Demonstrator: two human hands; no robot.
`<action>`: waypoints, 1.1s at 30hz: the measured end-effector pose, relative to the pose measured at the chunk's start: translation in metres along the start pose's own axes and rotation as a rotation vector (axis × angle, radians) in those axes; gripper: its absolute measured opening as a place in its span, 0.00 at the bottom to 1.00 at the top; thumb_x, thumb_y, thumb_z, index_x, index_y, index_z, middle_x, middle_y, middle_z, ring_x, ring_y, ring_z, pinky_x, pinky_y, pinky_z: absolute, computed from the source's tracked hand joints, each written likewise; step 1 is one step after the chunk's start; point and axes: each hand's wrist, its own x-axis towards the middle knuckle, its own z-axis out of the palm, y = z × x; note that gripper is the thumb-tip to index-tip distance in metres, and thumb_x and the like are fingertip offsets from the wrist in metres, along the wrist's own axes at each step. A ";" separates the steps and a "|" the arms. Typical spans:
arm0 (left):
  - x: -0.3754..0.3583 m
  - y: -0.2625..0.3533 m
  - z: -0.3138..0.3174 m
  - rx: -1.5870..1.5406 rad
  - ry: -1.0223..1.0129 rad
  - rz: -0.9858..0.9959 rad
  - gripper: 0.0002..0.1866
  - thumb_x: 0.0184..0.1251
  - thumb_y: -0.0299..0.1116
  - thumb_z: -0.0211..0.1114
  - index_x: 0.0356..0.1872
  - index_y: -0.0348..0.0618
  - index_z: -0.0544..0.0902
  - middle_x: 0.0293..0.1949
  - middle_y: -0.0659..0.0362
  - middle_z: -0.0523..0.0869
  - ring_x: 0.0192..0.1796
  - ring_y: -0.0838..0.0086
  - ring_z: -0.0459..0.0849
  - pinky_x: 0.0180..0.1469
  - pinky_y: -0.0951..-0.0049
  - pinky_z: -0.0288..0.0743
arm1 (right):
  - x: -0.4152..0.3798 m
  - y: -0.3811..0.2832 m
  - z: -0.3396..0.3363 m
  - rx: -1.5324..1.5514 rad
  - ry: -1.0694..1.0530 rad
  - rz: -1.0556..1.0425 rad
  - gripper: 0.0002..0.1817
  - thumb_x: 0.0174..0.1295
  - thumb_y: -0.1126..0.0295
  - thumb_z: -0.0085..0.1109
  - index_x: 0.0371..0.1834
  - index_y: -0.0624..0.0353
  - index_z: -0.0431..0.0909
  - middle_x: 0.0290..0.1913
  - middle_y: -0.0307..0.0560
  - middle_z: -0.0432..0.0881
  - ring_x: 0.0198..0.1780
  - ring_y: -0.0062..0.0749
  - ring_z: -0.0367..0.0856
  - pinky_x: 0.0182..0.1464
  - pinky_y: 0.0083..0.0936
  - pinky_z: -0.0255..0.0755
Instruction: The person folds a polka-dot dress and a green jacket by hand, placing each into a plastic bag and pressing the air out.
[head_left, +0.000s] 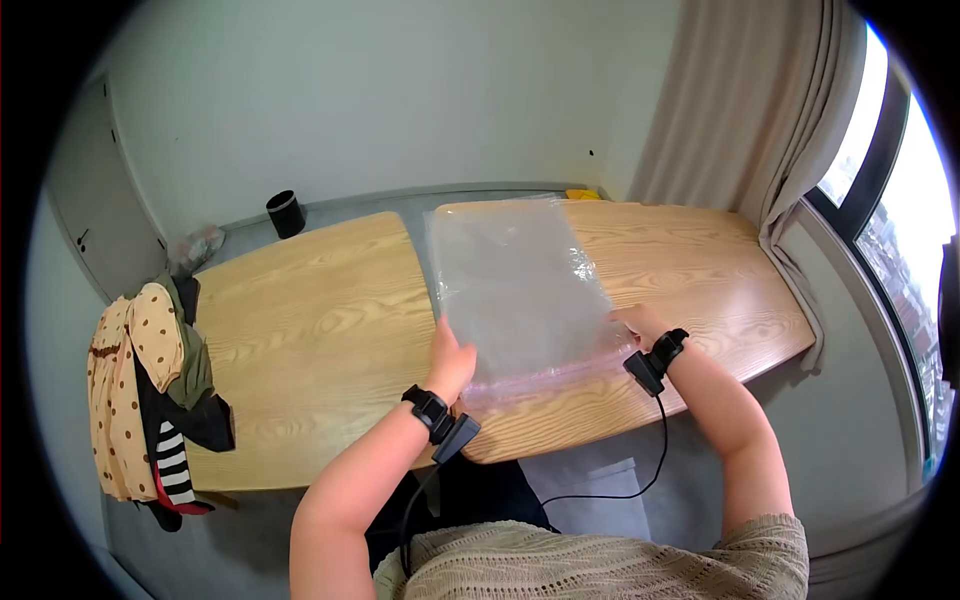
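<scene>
A large clear plastic bag (515, 285) lies across the right-hand wooden table, its far end reaching the back edge. Along its near end runs a pinkish strip (540, 383), close to my body. My left hand (452, 360) grips the bag's left edge near that strip, thumb on top and fingers partly hidden. On the opposite side my right hand (643, 323) has the right edge between its fingers, where the film is creased. The bag looks flat, and I cannot make out anything inside it.
Two wooden tables (310, 340) stand side by side with a gap between them. Clothes (150, 390) hang over the left end. A black bin (286, 214) stands behind, near the wall. A black cable (600, 497) hangs from the right wrist device (655, 362). Curtains (740, 100) flank the right window.
</scene>
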 end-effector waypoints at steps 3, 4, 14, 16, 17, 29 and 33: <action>-0.013 0.014 -0.031 0.096 -0.015 0.028 0.35 0.56 0.20 0.53 0.68 0.27 0.55 0.65 0.37 0.65 0.68 0.49 0.63 0.69 0.61 0.58 | 0.002 0.004 0.039 -0.023 -0.072 0.091 0.13 0.53 0.61 0.65 0.26 0.61 0.80 0.19 0.43 0.74 0.18 0.28 0.66 0.16 0.32 0.54; -0.019 0.021 -0.031 0.062 -0.037 0.037 0.34 0.56 0.20 0.53 0.67 0.26 0.56 0.64 0.36 0.65 0.68 0.48 0.64 0.68 0.60 0.59 | 0.006 0.008 0.041 -0.038 -0.074 0.067 0.13 0.54 0.61 0.65 0.25 0.61 0.81 0.16 0.41 0.72 0.17 0.26 0.64 0.15 0.30 0.53; -0.026 0.015 0.000 0.283 0.061 0.126 0.33 0.53 0.19 0.53 0.64 0.22 0.57 0.60 0.35 0.65 0.65 0.42 0.61 0.71 0.56 0.50 | 0.004 0.010 0.029 0.047 -0.044 0.143 0.06 0.54 0.71 0.60 0.31 0.63 0.80 0.23 0.40 0.74 0.23 0.29 0.67 0.22 0.32 0.63; -0.027 0.015 -0.003 0.361 0.013 0.161 0.35 0.54 0.22 0.54 0.65 0.22 0.55 0.63 0.34 0.63 0.67 0.41 0.58 0.73 0.55 0.48 | 0.003 0.018 0.025 -0.241 -0.130 -0.055 0.06 0.54 0.77 0.58 0.35 0.63 0.80 0.23 0.40 0.73 0.24 0.28 0.68 0.24 0.32 0.65; -0.030 0.017 -0.006 0.366 0.009 0.149 0.35 0.54 0.22 0.54 0.65 0.22 0.55 0.63 0.34 0.63 0.67 0.41 0.58 0.73 0.55 0.48 | 0.016 0.035 0.021 -0.241 -0.141 -0.046 0.06 0.54 0.77 0.58 0.35 0.63 0.80 0.23 0.40 0.73 0.24 0.28 0.68 0.24 0.32 0.65; -0.107 0.028 -0.192 0.068 0.196 -0.117 0.26 0.64 0.25 0.56 0.65 0.45 0.67 0.63 0.58 0.71 0.62 0.73 0.68 0.66 0.71 0.57 | 0.036 0.166 -0.175 0.070 0.112 -0.071 0.22 0.51 0.82 0.58 0.52 0.63 0.72 0.34 0.43 0.79 0.29 0.25 0.78 0.29 0.23 0.75; -0.137 0.035 -0.240 0.096 0.322 -0.121 0.24 0.63 0.23 0.56 0.63 0.44 0.70 0.57 0.59 0.74 0.47 0.78 0.74 0.55 0.73 0.68 | 0.015 0.170 -0.195 0.154 0.182 -0.047 0.21 0.53 0.80 0.58 0.52 0.62 0.72 0.30 0.39 0.78 0.25 0.21 0.75 0.26 0.20 0.70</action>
